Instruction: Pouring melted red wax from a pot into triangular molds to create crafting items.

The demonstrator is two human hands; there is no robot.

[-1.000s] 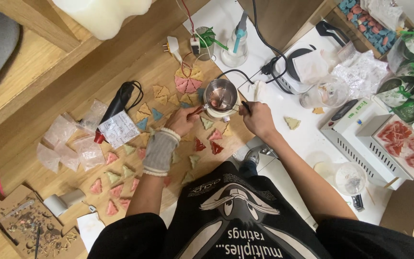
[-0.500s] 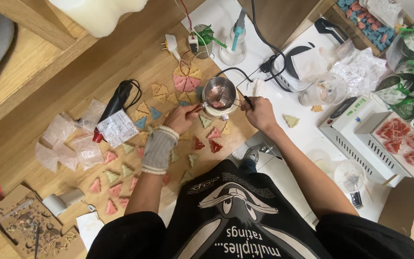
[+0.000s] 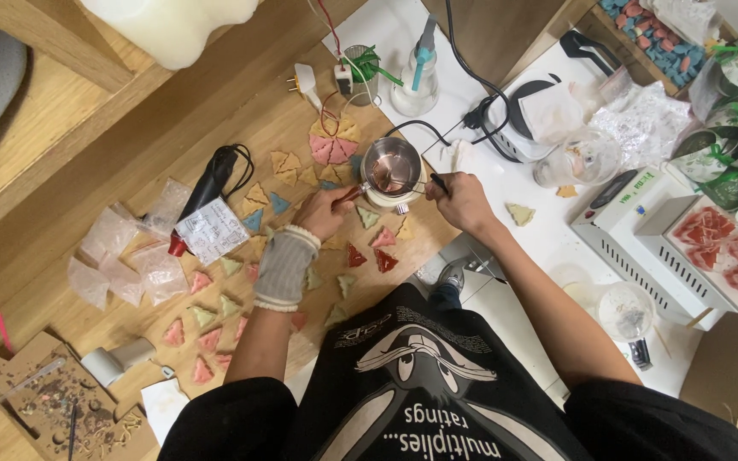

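A small metal pot point(image 3: 391, 166) with pinkish-brown liquid sits on a white base at the far side of the wooden table point(image 3: 215, 119). My left hand point(image 3: 328, 210), with a grey knitted wrist warmer on the forearm, grips a thin stick that reaches to the pot's near-left rim. To the pot's right, my right hand point(image 3: 463, 201) is closed on the pot's dark handle. Small triangular coloured pieces point(image 3: 367, 256) in red, pink, green, yellow and blue lie scattered around both hands.
A black heat tool point(image 3: 211, 183) and clear plastic bags point(image 3: 121, 256) lie left. A white machine point(image 3: 642, 239) holding red triangular pieces stands right, next to a glass jar point(image 3: 578, 158). A black cable point(image 3: 471, 77), plug adapter and bottle sit behind the pot.
Both hands stay at the pot. My right hand has shifted slightly on the handle; the left hand's stick remains at the rim.
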